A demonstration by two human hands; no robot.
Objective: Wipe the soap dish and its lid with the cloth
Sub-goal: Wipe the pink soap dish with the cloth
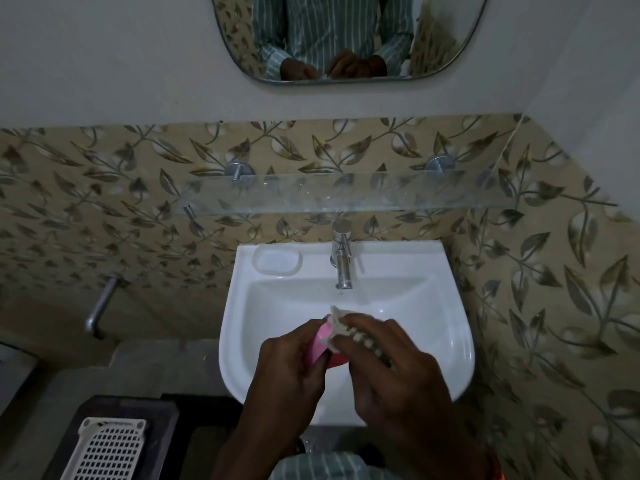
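Observation:
Over the white basin, my left hand [294, 362] grips a pink soap dish piece [320, 342], its fingers curled round the piece's left side. Whether it is the dish or the lid I cannot tell. My right hand [388, 362] holds a pale checked cloth [337, 323] and presses it against the pink piece's upper right edge. Much of the pink piece and most of the cloth are hidden under both hands. A translucent white soap-dish-shaped piece [277, 259] lies on the basin's back left ledge.
The white wash basin [433, 341] has a chrome tap [342, 261] at the back. A glass shelf [346, 195] runs above it, under a mirror [346, 39]. A white slotted basket [110, 448] sits low at left on a dark surface. A metal pipe [100, 306] juts from the left wall.

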